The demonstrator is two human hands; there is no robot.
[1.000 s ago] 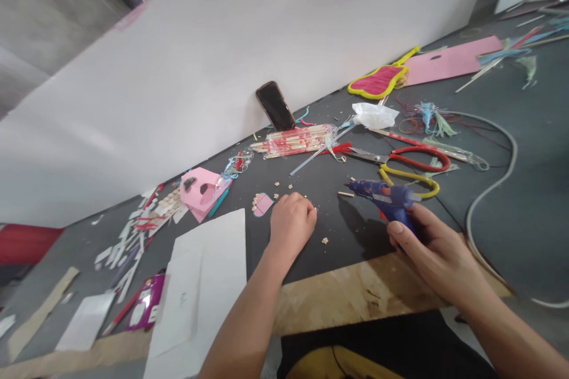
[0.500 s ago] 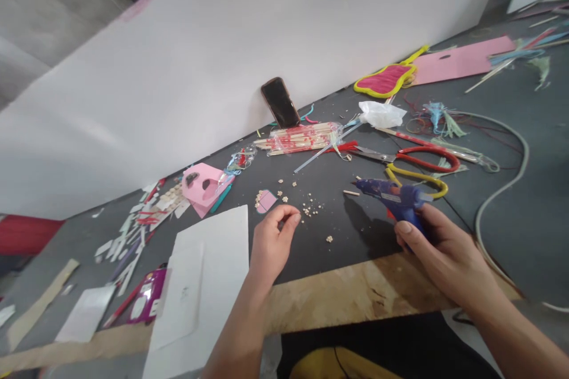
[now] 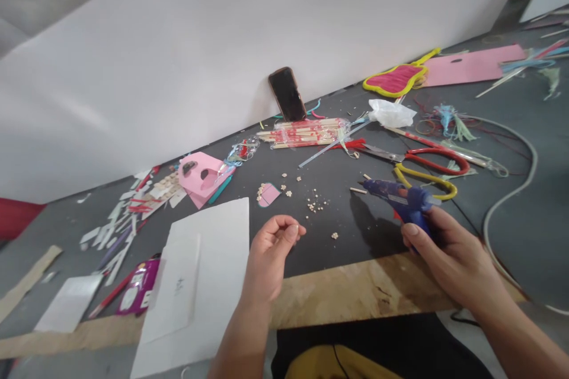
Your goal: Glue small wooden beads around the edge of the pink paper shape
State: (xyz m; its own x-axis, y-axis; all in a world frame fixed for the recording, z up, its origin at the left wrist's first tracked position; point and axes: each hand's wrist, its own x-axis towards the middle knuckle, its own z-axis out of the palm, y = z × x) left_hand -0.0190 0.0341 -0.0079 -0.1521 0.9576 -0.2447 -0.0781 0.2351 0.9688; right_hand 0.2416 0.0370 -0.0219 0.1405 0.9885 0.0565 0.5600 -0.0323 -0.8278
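Left hand: fingers pinched narrow, thumb to forefinger, contents too small to tell, raised above the tabletop near the scattered beads. Right hand: wrapped round the blue glue gun, nozzle pointing left. Judged a pick-and-glue step; a dab calls for nozzle and pinch to meet steadily.

A dark table with a bare wooden strip along the near edge. On it, white paper sheets near left, a pink card and paper scraps farther left, tiny beads in the middle, red scissors and yellow scissors on the right. Far back, a pack of sticks and a phone.
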